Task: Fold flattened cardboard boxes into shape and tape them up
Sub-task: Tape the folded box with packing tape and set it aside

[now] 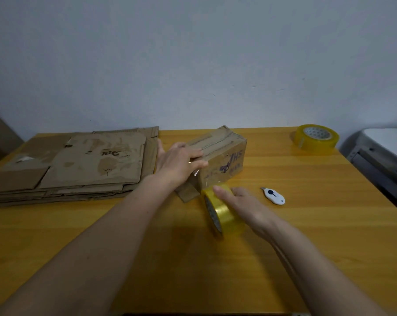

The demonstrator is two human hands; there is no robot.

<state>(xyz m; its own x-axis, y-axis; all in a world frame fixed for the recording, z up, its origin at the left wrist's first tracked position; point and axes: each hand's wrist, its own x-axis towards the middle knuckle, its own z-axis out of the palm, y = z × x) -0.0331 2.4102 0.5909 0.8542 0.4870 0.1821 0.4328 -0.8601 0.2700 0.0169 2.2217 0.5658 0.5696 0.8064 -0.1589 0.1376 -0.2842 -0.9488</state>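
Yellow wooden table (284, 236) against a pale wall. Far left: stack of flattened cardboard boxes (79, 165), several layers, printed marks on the top sheet. Far right corner: spare tape roll (316, 136) lying flat, well apart from the work. White box cutter (274, 196) lies just right of the right hand, not touched. Grey furniture edge (380, 153) beyond the table's right side.

Folded cardboard box (220, 156) sits mid-table beside the stack — one flap splayed on the table at its near end. Left hand (179, 163) rests on the box's near end, fingers extended flat and pressing the top. Right hand (241, 201) grips an upright yellow tape roll (220, 213) — fingers curled over its rim, touching the box's near corner.
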